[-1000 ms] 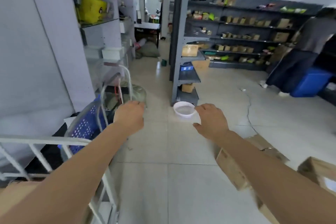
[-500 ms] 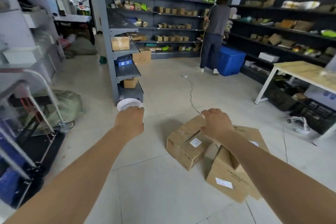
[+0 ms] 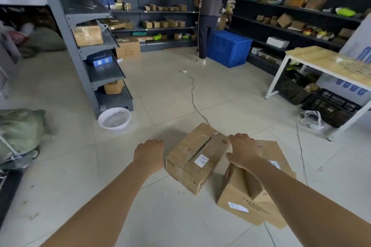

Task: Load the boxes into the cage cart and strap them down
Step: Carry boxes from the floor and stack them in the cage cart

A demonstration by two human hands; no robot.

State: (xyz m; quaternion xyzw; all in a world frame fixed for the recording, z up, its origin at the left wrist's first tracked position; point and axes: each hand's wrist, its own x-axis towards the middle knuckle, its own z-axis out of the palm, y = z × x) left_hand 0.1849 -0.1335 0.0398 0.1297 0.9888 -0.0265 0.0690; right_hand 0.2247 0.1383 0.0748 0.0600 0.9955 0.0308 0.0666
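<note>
Hands: lower and closer to the floor cartons than half a second ago, as the view swings right.
Taped box (image 3: pixel 197 157): on the tiles between both hands, its seam running away from the person and slanting right.
Right hand (image 3: pixel 244 151): spread and empty over the far right corner, the nearer hand; contact unclear.
Left hand (image 3: pixel 149 151): relaxed and empty, just beside the left edge.
Cage cart: out of view.

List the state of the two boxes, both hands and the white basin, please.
left box, taped shut, on the floor.
right box, on the floor, beside the left box.
left hand, empty, beside the left box.
right hand, open, over the boxes, gripping nothing.
white basin, upright on the floor.
</note>
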